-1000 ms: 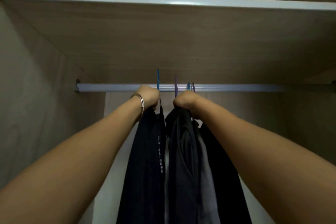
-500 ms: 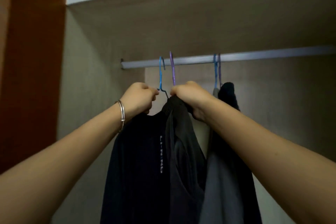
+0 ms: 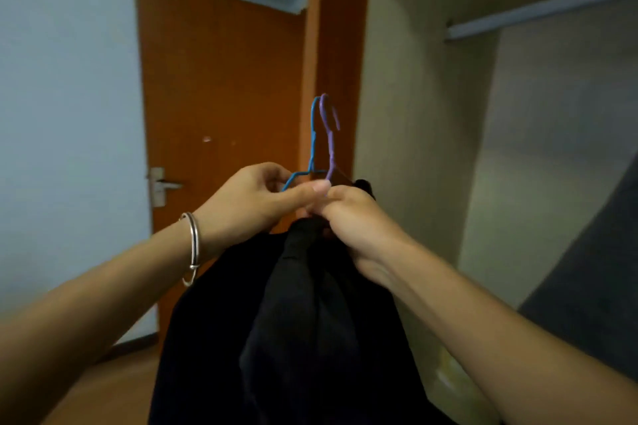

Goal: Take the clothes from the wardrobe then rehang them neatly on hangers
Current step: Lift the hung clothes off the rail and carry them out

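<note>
Holding two wire hangers up in front of the camera, both hands meet dead centre. The left hand (image 3: 252, 198) has its grip pinched on the blue hanger (image 3: 312, 145), thumb pressed over the wire where it bends at the shoulder, while the right hand (image 3: 352, 217) is closed tight around the neck of the purple hanger (image 3: 329, 138) and the bunched dark clothes (image 3: 303, 321) under it. Both hooks stick up side by side at 12 o'clock from the hands, hooked on nothing. The clothes hang down toward 6 o'clock between the forearms. There's a silver bangle (image 3: 193, 245) on the left wrist. The wardrobe rail (image 3: 538, 10) sits way off at 2 o'clock, an orange door (image 3: 221, 79) at 11 o'clock.
</note>
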Demonstrator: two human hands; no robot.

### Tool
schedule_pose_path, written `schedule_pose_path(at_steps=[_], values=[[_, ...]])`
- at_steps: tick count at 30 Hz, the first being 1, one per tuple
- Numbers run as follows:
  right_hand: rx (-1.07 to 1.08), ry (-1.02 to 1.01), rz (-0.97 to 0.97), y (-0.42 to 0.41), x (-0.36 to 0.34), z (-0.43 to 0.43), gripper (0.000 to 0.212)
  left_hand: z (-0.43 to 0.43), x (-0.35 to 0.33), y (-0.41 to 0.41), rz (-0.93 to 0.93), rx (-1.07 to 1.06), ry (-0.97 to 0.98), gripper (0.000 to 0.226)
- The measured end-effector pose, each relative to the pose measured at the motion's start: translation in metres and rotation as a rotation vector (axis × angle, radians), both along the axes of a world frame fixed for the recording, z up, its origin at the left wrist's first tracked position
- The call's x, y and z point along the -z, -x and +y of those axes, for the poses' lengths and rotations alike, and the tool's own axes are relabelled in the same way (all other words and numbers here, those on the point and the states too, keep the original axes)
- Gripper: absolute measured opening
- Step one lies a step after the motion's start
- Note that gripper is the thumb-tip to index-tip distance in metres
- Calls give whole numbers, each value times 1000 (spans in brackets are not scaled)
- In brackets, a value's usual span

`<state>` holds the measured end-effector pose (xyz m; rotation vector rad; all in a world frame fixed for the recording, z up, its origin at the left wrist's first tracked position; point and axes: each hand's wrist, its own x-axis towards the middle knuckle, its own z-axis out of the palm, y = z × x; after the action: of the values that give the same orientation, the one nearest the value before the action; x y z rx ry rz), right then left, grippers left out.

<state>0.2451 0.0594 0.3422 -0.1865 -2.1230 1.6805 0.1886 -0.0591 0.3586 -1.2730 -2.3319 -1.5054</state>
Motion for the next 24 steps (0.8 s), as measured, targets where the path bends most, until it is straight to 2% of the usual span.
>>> schedule_pose_path(at_steps=[4, 9, 17, 21, 24], values=[[-253, 85, 3, 35, 15, -56, 19, -74, 11, 14, 41, -195, 103, 61], [-496, 155, -85, 87, 23, -118, 23, -151, 9, 48, 26, -394, 265, 24], [-696, 142, -197, 199, 20, -191, 25, -228, 11, 129, 113, -637, 432, 12], [-740, 107, -148, 251, 15, -217, 31, -245, 8, 172, 212, -726, 460, 16], [-746, 69, -98, 288, 8, -227, 23, -251, 6, 208, 345, -805, 504, 21]])
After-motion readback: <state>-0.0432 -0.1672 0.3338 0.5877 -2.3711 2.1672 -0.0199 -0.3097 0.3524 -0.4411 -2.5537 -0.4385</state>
